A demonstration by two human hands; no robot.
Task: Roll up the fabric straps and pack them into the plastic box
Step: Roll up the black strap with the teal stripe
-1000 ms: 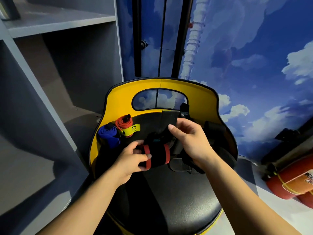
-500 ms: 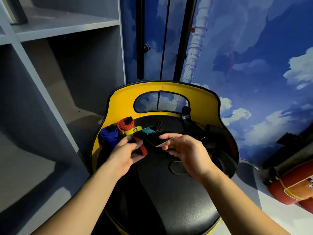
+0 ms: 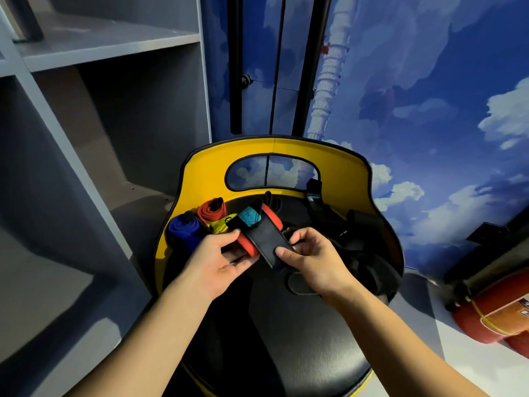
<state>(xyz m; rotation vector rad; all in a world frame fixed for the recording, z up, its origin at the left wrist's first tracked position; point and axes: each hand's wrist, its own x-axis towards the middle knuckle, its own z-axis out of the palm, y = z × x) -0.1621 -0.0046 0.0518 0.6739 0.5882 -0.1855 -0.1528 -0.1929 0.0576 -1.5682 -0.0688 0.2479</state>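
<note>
- left hand [image 3: 221, 260] palm up, fingers curled in, thumb on top pinching
- right hand [image 3: 310, 257] just beside it, thumb and fingers pinching too
- both forearms bare, angling in from below

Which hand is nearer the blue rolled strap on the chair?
Left. The left hand sits just beside the blue rolled strap; the right hand is farther right, pinching the black strap.

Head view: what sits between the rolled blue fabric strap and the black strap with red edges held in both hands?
In the head view, the rolled orange strap and a yellow printed strap.
</note>
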